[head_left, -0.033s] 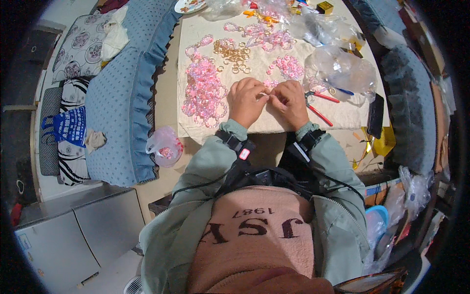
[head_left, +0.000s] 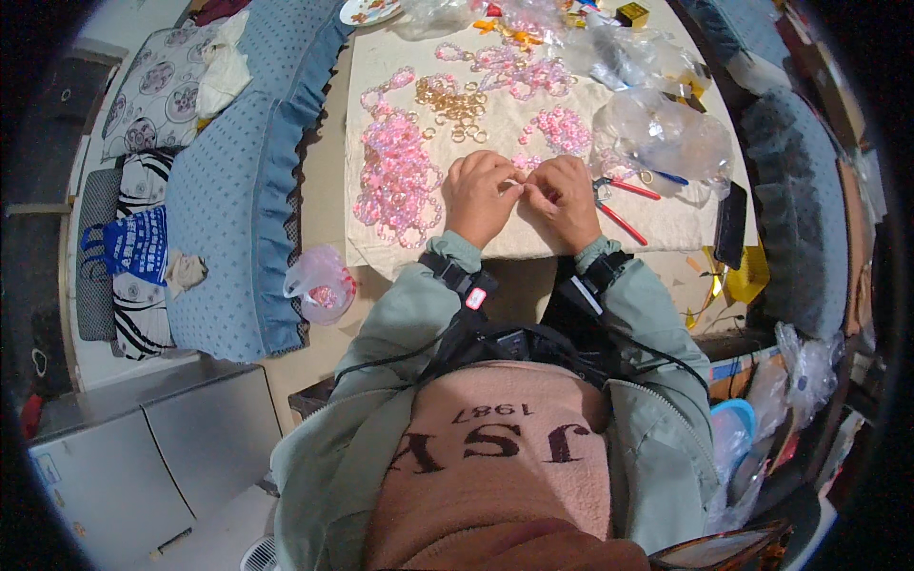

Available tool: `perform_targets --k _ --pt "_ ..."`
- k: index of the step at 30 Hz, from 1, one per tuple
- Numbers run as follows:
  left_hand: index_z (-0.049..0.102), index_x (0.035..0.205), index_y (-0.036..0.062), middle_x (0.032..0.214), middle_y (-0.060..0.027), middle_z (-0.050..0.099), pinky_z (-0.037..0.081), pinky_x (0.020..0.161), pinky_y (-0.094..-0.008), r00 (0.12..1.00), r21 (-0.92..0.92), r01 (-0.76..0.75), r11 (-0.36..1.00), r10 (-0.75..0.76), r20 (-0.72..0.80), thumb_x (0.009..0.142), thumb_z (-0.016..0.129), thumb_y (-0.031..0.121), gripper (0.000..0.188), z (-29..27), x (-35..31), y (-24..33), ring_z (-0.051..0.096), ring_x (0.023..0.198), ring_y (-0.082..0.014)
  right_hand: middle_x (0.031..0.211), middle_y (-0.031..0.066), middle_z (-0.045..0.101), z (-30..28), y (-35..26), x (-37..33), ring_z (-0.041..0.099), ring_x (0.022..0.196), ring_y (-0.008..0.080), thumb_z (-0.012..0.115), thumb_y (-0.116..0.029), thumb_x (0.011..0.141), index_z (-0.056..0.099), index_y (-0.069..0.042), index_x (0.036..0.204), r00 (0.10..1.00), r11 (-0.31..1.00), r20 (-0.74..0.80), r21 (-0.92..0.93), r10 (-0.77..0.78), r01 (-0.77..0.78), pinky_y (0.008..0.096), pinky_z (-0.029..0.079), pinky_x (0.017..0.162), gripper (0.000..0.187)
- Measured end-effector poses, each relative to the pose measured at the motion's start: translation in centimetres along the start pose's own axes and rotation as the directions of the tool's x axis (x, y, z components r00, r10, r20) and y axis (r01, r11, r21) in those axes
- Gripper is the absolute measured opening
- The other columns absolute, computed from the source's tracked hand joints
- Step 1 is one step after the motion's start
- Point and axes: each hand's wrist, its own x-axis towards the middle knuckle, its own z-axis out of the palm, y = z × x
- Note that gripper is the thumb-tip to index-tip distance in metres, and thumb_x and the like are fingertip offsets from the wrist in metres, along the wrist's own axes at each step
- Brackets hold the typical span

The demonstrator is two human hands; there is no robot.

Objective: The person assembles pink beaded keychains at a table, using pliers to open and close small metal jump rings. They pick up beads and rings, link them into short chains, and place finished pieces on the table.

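Pink bead [head_left: 526,183], tiny, pinched between my fingertips above the cloth [head_left: 657,219]. From left: blue sofa cushions [head_left: 219,219], pink bracelets [head_left: 395,176], my left hand [head_left: 483,197], my right hand [head_left: 568,198], red pliers [head_left: 624,205], both hands closed narrow.

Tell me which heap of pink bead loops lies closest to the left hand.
The big pink heap at the cloth's left side, just beside the left hand. The smaller pink heap lies farther up, beyond the right hand.
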Motion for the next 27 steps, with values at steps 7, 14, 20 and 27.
perform_targets --k 7,14,20,27 --pt "0.069 0.085 0.0121 0.098 -0.0025 0.064 0.037 0.099 -0.0428 0.998 0.096 -0.053 0.994 0.055 -0.016 0.079 0.075 0.017 0.01 0.0 0.4 -0.4 0.057 0.11 -0.0242 0.089 0.0099 0.059 0.0 -0.1 0.0 0.055 0.09 0.0312 0.072 -0.011 0.08 0.063 -0.007 0.089 1.0 1.0 -0.004 -0.012 0.018 -0.018 0.0405 0.043 0.079 0.014" --pt "0.069 0.085 0.0114 0.097 -0.003 0.064 0.037 0.099 -0.0438 0.998 0.127 -0.04 0.991 0.046 -0.05 0.078 0.076 0.015 0.011 0.2 0.2 -1.1 0.057 0.109 -0.0245 0.093 0.009 0.061 0.3 0.5 -0.2 0.055 0.095 0.0319 0.069 -0.011 0.08 0.064 -0.007 0.093 1.0 1.0 -0.012 -0.013 -0.002 0.002 0.0432 0.044 0.085 0.014" --pt "0.072 0.085 0.0123 0.096 -0.0032 0.064 0.035 0.099 -0.0449 1.0 0.116 0.007 0.993 -0.005 -0.019 0.08 0.076 0.016 0.007 0.5 0.5 -1.7 0.056 0.107 -0.0262 0.099 0.0087 0.062 0.3 0.5 -0.3 0.055 0.103 0.0327 0.067 -0.011 0.08 0.065 -0.008 0.094 0.998 0.992 0.055 -0.122 0.027 -0.021 0.0447 0.043 0.09 0.014" --pt "0.073 0.085 0.014 0.098 -0.0023 0.064 0.036 0.096 -0.0446 0.998 0.144 0.004 0.99 0.005 -0.062 0.081 0.075 0.017 0.005 0.1 0.3 -2.1 0.056 0.106 -0.0253 0.101 0.0098 0.061 0.6 0.2 -0.3 0.054 0.101 0.0334 0.066 -0.01 0.078 0.065 -0.009 0.092 0.999 0.981 0.018 -0.191 0.031 -0.027 0.0452 0.042 0.091 0.014"
